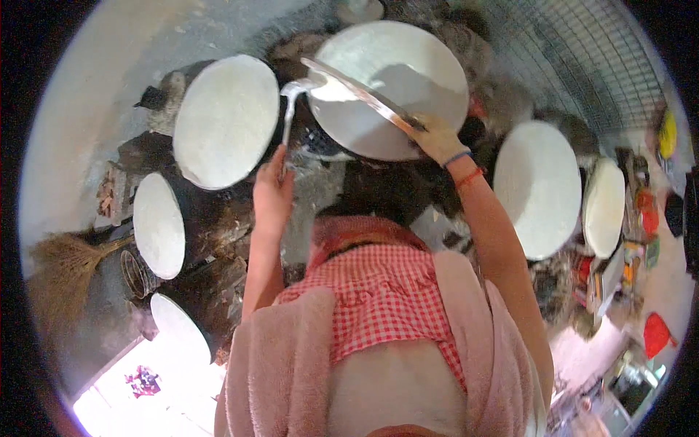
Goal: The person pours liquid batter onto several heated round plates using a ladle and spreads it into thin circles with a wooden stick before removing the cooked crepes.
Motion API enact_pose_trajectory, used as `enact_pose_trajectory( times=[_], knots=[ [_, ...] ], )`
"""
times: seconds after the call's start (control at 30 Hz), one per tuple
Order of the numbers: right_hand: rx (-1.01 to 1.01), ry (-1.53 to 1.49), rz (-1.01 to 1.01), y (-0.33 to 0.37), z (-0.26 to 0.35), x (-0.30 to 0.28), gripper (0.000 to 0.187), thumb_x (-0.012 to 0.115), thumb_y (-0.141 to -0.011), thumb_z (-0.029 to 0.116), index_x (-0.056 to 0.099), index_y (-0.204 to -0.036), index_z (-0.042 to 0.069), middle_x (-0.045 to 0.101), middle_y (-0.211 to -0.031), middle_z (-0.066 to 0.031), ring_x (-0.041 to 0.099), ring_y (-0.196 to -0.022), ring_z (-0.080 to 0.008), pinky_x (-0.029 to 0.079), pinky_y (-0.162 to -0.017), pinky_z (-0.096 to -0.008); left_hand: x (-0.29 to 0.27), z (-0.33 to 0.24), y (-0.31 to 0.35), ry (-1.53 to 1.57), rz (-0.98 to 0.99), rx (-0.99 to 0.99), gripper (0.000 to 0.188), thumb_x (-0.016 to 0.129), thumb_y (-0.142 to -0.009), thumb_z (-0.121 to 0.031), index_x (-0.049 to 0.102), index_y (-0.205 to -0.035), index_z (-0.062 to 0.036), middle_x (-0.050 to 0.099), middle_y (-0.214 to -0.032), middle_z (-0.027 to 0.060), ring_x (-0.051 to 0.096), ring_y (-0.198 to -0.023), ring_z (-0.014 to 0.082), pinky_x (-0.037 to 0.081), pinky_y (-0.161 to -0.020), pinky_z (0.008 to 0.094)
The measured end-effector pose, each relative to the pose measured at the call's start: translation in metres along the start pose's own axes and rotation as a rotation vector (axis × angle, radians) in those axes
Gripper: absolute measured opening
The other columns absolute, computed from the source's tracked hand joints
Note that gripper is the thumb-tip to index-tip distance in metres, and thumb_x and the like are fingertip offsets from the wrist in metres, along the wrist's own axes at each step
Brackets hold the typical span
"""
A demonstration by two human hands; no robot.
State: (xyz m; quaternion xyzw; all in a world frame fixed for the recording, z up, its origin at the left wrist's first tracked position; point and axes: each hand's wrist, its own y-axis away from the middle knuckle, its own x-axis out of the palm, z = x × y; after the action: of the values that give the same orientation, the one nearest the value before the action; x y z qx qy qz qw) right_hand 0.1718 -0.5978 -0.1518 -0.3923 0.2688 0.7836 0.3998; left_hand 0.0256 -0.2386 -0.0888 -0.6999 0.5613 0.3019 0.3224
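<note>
A large round white disc (429, 62), perhaps a griddle with a pale layer on it, lies in front of me. My right hand (439, 140), in a pale glove, is closed around a long flat wooden-looking spatula (364, 95); its blade slants up and left over the disc, casting a shadow. In my left hand (274, 177), which is bare, the fingers wrap the handle of a ladle (293, 91). The ladle's curved, whitish end is at the disc's left rim. Whether either tool touches the white surface, I cannot tell.
Other white discs stand left (227, 120) and right (539, 189), with smaller ones farther along both sides. A straw broom (69, 258) and a wire basket (137, 273) are at left. A wire mesh (582, 62) rises at far right. Dark, rubble-like material lies between the discs.
</note>
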Motion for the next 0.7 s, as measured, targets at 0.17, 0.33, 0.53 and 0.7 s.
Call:
enact_pose_trajectory(
  times=[0.17,0.33,0.53,0.7],
  knots=[
    [0.217,-0.345,-0.018,0.079,0.029,0.019,0.05,0.066,-0.094,0.038,0.063,-0.14,0.016,0.067,-0.131,-0.0216,0.065,-0.119,-0.0387,0.051,-0.103,-0.0444,-0.017,0.006,0.072,0.049,0.184,-0.107,0.056,0.063,-0.096,-0.002,0.054,-0.15,-0.0135,0.067,-0.127,0.0199,0.067,-0.105,0.0319,0.053,-0.089,0.0402],
    [0.447,-0.235,-0.081,0.182,0.041,0.07,0.054,0.071,-0.089,0.033,0.063,-0.138,0.012,0.072,-0.121,-0.0202,0.068,-0.11,-0.0365,0.054,-0.097,-0.0427,-0.045,0.021,0.096,0.156,0.385,-0.095,0.06,0.065,-0.094,0.0,0.054,-0.15,-0.0171,0.066,-0.117,0.0192,0.065,-0.101,0.0311,0.053,-0.085,0.0404],
    [0.942,-0.482,-0.378,0.193,0.047,0.226,0.047,0.073,-0.091,0.033,0.066,-0.132,0.009,0.074,-0.113,-0.0148,0.07,-0.1,-0.0296,0.054,-0.089,-0.0397,-0.005,0.052,0.051,0.333,0.471,0.238,0.055,0.064,-0.097,-0.005,0.054,-0.15,-0.0142,0.063,-0.094,0.0096,0.06,-0.076,0.0212,0.048,-0.065,0.034],
    [0.59,-0.958,-0.638,0.049,0.176,0.189,0.038,0.064,-0.103,0.02,0.062,-0.133,-0.003,0.069,-0.123,-0.0093,0.062,-0.111,-0.0195,0.049,-0.095,-0.032,-0.086,0.045,0.055,1.33,0.426,-0.11,0.052,0.054,-0.106,-0.022,0.044,-0.153,-0.0008,0.05,-0.072,-0.0006,0.04,-0.049,0.0078,0.032,-0.044,0.0252]
  ],
)
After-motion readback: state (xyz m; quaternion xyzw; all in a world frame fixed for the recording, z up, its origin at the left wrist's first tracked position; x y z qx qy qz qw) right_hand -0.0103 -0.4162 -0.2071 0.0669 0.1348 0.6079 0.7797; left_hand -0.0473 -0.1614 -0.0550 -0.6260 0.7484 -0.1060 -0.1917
